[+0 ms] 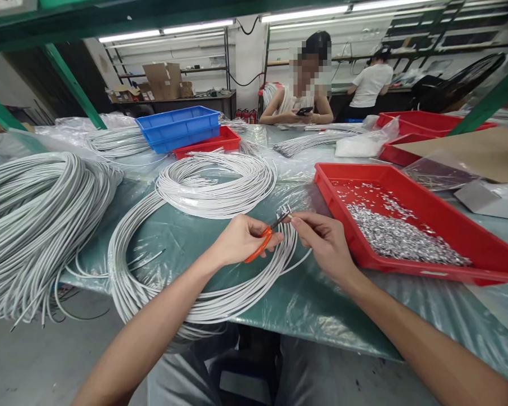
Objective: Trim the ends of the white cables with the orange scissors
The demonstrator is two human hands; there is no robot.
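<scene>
My left hand (242, 238) is closed on orange-handled scissors (260, 246), whose dark blades point up and to the right. At their tip is a small shiny metal piece (283, 211). My right hand (322, 237) pinches a thin white cable end (291, 216) right beside the blades. Beneath both hands lies a large coil of white cable (127, 265), reaching over the table's front edge. A second white coil (215, 186) rests behind it. To the right, a red tray (406, 270) holds many small silvery metal pieces (406, 239).
A thick cable bundle (46, 208) hangs over the table edge at the left. Behind stand a blue bin (182, 127) and a smaller red bin (211, 144). One person (296, 107) sits opposite with a phone; another (370, 84) is farther back. Green posts (74, 84) flank the table.
</scene>
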